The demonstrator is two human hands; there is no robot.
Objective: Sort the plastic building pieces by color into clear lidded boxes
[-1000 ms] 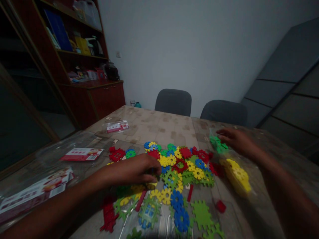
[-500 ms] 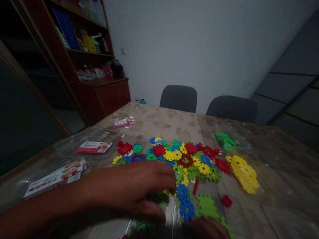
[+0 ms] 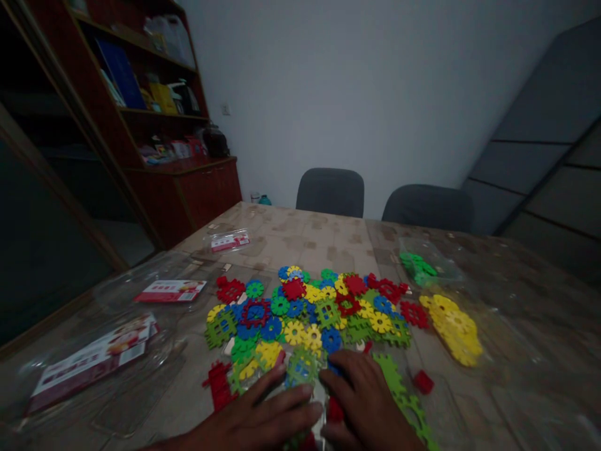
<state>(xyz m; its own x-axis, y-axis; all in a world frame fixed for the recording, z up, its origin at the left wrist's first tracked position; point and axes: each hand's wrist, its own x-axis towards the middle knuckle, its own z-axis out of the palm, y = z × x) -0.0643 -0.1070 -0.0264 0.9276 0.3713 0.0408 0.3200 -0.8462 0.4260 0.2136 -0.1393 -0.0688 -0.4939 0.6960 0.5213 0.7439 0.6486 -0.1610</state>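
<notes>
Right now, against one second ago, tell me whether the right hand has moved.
Yes. Judged against the bagged green pieces, the right hand has moved left and nearer the wearer, from beside that bag to near the left hand.

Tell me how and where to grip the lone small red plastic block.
Pinch the small red plastic block by opposite sides, probably from above with the right hand: it looks compact and lies apart from the multicoloured toothed plastic pieces, leaving finger room.
</notes>
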